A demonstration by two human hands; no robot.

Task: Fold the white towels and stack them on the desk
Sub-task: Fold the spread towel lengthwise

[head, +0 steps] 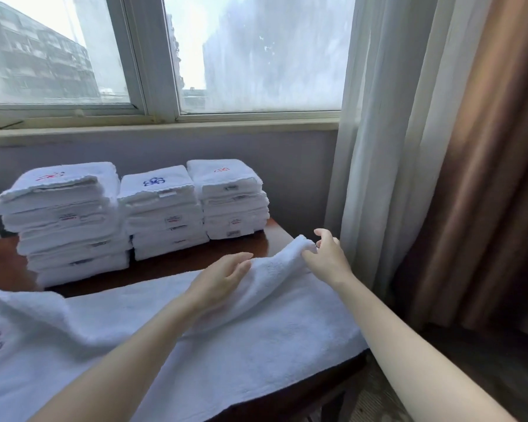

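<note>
Towel: the towel (256,345) is lying spread across the desk (0,263), in front of the middle pile (165,214) and reaching out well past it on both sides. Its far right corner is standing lifted off the desk, in front of and to the right of the middle pile.
Right hand: the right hand (326,257) is pinching that lifted corner, its fingers (310,254) narrowed onto the cloth between thumb and forefinger.
Left hand: the left hand (223,275) is resting against the raised flap, just in front of the middle pile. Its fingers (241,260) are lying straight and loosely spread, gripping nothing.
Folded stock: the left pile (67,223) and the right pile (232,202) are flanking the middle pile closely, all three sitting at the back of the desk.
Step in hand: judging by the raised corner, the first fold of this towel is only beginning; most of the cloth is lying flat and unfolded.
Next move: it is probably calling for the pinched corner to travel leftward, across the front of the middle pile, with the left hand pressing the crease and keeping the edges in line.
Care: the curtain (378,147) is hanging to the right of the middle pile, near the right hand, and the towel's front edge is drooping over the desk's edge, so the cloth may be prone to sliding.
</note>
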